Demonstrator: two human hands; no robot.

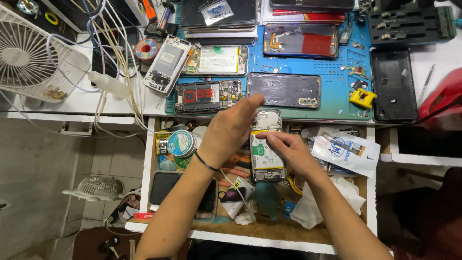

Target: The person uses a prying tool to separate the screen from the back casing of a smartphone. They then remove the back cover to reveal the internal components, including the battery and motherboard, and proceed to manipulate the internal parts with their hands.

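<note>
Fingers of right hand (293,153) curl round right edge of opened phone (266,155), back off, insides showing, held above open drawer (149,159) near drawer's rear edge. Left hand (230,129) over phone's upper left, forefinger stretched toward top end; grip there hidden, cannot tell. Tape rolls (181,143) at drawer's left rear, white packet (347,150) at right. Beyond, blue mat (337,77) on tabletop carries more stripped phones; dark back cover (285,90) near mat's front edge. White fan (29,53) at tabletop's left.
</note>
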